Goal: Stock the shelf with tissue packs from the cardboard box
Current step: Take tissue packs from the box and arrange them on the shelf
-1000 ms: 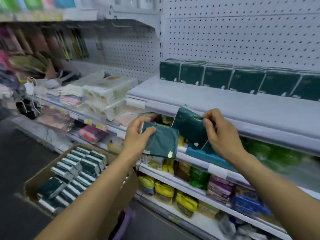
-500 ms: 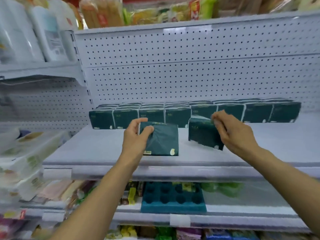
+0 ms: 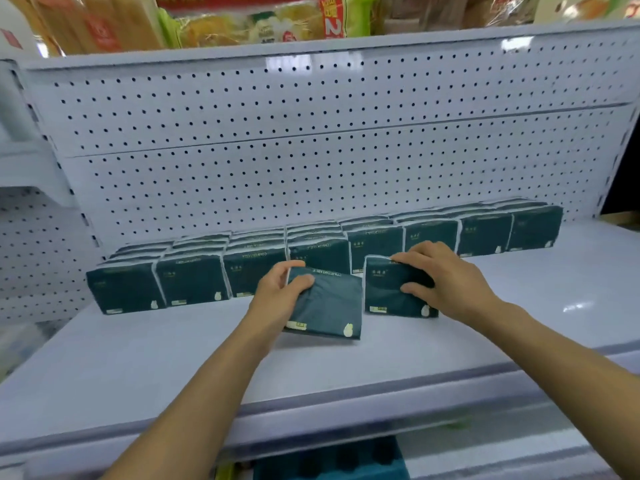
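My left hand [image 3: 278,296] grips a dark green tissue pack [image 3: 329,306], tilted, its lower edge at the white shelf [image 3: 173,355]. My right hand [image 3: 446,282] holds a second dark green pack [image 3: 388,296] that stands upright on the shelf, just in front of the row. A long row of several matching green packs [image 3: 194,282] runs along the pegboard back wall from left to right. The cardboard box is out of view.
A white pegboard back panel [image 3: 311,161] rises behind the row. Packaged goods [image 3: 242,22] sit on the shelf above. A blue tray [image 3: 329,462] shows on the lower shelf. Bare shelf surface lies in front of the row on both sides.
The view rose from the box and lower shelves to this shelf. Both hands carried their packs forward and down; the right pack now stands on the shelf, the left one nearly touches down.
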`<state>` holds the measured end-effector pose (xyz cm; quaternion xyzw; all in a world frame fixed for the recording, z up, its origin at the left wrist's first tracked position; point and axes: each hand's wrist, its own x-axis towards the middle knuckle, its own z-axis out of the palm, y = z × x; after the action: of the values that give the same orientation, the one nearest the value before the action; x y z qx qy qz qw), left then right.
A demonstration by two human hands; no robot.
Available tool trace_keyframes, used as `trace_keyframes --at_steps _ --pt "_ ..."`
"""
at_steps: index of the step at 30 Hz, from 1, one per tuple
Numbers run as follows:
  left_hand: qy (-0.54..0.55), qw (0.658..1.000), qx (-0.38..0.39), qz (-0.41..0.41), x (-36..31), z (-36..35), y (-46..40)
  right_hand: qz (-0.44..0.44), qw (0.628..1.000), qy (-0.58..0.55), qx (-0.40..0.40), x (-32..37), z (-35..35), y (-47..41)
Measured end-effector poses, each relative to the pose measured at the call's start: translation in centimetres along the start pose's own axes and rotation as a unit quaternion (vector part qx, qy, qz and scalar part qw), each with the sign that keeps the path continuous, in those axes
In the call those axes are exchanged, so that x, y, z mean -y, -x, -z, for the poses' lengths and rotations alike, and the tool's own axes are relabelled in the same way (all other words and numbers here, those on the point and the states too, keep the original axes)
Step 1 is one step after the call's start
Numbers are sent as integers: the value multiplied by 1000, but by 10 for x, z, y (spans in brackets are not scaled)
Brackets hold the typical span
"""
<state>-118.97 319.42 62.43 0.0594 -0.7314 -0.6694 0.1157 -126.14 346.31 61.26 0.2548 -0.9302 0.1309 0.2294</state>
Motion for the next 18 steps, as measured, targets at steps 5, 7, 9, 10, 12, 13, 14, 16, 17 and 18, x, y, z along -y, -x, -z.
trace_keyframes --at_steps 5,7,9,10,12,13,14,16,17,18 --pt "3 1000 16 25 2 -6 -14 19 1000 -5 -16 -12 -16 -35" --pt "12 999 15 30 3 -9 -19 30 999 -8 -30 -17 -26 -47" --pt "20 999 11 35 4 -11 -24 57 997 -16 -51 -23 -37 -57" --pt "23 999 9 37 5 -11 -26 73 995 -20 -63 -26 -41 -61" --pt "25 999 4 39 6 -12 -30 97 991 -24 -86 -34 -50 -68" --pt "29 999 0 41 6 -12 -32 105 990 -23 -94 -37 -53 -71" --pt "35 998 -2 44 6 -12 -33 113 988 -19 -102 -40 -56 -74" --pt "48 997 -4 52 6 -13 -34 127 985 -10 -116 -43 -60 -79" --pt "54 997 -5 56 6 -13 -34 129 984 -8 -123 -44 -61 -81" --pt "62 996 -7 59 5 -14 -34 129 983 -5 -129 -45 -63 -83"
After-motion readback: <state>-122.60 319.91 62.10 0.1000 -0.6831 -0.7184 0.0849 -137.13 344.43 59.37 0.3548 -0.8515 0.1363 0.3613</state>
